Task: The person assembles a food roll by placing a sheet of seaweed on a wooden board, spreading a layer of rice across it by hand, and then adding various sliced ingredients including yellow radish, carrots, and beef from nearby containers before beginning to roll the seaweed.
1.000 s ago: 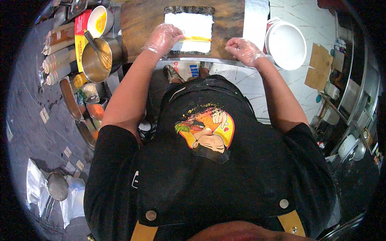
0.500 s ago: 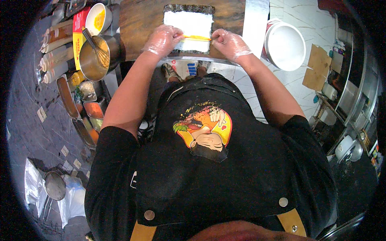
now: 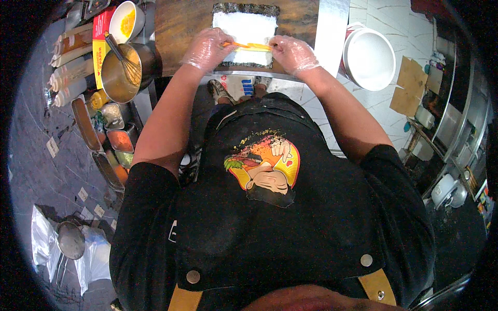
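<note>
On the brown wooden board (image 3: 179,23) lies a dark nori sheet (image 3: 255,8) covered with white rice (image 3: 244,27), its dark margins showing at the far and near ends. Thin orange-yellow strips (image 3: 254,45) run crosswise over the near part of the rice. My left hand (image 3: 207,50), in a clear plastic glove, pinches the left end of these strips. At their right end my right hand (image 3: 294,55), gloved the same way, has thumb and fingertips closed on the strip by the sheet's right edge.
Left of the board stand a steel pot (image 3: 119,78) with a whisk (image 3: 124,62), a white bowl (image 3: 126,23) of orange food, squeeze bottles (image 3: 72,76) and several ingredient trays (image 3: 122,140). A round white container (image 3: 369,59) stands at the right, near flattened cardboard (image 3: 408,87).
The left end of the strips now shows in my left fingers, and the strips look less like one straight line. Both hands have shifted only slightly.
</note>
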Action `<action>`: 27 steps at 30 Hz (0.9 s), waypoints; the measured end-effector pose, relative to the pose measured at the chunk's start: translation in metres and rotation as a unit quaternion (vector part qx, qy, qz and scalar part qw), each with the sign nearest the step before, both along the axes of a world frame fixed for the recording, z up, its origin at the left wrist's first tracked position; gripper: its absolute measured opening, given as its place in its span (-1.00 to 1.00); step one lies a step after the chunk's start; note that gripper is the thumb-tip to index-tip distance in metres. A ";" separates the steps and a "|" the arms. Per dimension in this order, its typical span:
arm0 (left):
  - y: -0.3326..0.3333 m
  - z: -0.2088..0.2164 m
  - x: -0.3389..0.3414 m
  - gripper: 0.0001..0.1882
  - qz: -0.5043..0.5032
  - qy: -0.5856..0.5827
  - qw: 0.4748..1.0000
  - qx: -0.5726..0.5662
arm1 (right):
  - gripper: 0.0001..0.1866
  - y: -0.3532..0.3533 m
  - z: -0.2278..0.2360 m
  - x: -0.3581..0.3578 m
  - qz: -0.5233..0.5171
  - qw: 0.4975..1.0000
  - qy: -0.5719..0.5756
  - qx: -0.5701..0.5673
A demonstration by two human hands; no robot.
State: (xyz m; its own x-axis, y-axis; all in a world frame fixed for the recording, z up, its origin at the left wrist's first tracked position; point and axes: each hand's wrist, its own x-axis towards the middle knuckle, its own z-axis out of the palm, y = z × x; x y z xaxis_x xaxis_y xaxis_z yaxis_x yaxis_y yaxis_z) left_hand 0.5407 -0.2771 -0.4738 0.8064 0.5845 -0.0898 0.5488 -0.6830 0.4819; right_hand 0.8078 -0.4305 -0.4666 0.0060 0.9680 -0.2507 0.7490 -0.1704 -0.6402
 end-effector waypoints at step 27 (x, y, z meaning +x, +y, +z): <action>-0.014 0.004 0.009 -0.72 0.001 -0.037 0.997 0.071 | -0.75 0.009 -0.004 0.000 0.010 1.000 -0.012 -0.017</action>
